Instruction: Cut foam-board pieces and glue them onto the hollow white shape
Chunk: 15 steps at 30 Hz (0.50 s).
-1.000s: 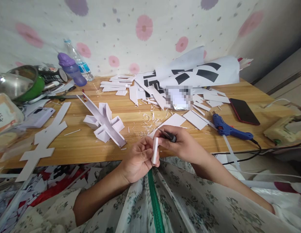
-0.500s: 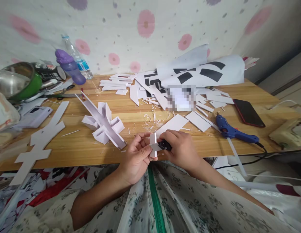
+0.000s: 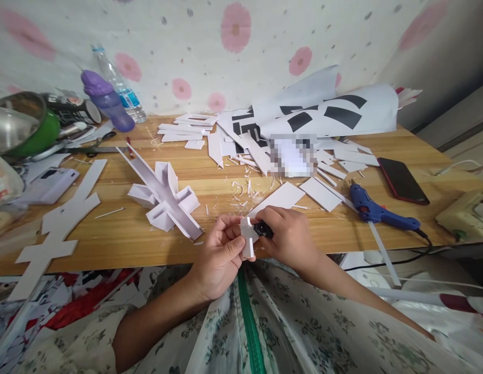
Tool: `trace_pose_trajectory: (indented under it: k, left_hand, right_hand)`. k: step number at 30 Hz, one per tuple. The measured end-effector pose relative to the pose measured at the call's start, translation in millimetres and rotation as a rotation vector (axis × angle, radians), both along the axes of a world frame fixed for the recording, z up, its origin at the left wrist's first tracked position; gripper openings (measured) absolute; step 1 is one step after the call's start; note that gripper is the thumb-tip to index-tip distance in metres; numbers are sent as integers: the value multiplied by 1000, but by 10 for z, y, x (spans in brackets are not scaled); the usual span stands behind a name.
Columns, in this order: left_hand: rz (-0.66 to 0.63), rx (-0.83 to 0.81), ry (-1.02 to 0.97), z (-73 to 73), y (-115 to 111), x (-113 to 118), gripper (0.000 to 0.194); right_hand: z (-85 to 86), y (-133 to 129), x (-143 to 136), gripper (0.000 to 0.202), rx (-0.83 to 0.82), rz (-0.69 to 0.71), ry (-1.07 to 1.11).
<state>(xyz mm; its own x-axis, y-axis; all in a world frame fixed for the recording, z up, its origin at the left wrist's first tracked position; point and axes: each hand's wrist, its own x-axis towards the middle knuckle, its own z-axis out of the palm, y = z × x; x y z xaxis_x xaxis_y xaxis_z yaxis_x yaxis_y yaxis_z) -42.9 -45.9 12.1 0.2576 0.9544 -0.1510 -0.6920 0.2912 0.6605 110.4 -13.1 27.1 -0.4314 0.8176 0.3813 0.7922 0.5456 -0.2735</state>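
Near the table's front edge, my left hand (image 3: 221,255) pinches a small white board piece (image 3: 248,248) between thumb and fingers. My right hand (image 3: 290,234) is closed round a black-handled cutter (image 3: 263,229), whose blade lies against the piece. A white box-like structure with several side arms (image 3: 165,200) stands on the table left of my hands. Farther left lies a flat white cut-out (image 3: 60,227) of similar outline. Just beyond my right hand is a flat white board strip (image 3: 279,197).
A blue glue gun (image 3: 381,212) and a dark phone (image 3: 404,181) lie at the right. White scraps (image 3: 181,131) and printed sheets (image 3: 323,111) are at the back. A purple bottle (image 3: 111,104) and green pot (image 3: 48,124) stand back left.
The white piece has turned slightly in my left hand, and the cutter has shifted a little upward against it. The view has moved slightly.
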Motion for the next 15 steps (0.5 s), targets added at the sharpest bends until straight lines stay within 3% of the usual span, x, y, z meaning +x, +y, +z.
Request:
trace_pose_trajectory:
  k: [15]
  left_hand:
    - [11, 19, 21, -8, -17, 12, 33]
  right_hand:
    - [8, 2, 1, 13, -8, 19, -27]
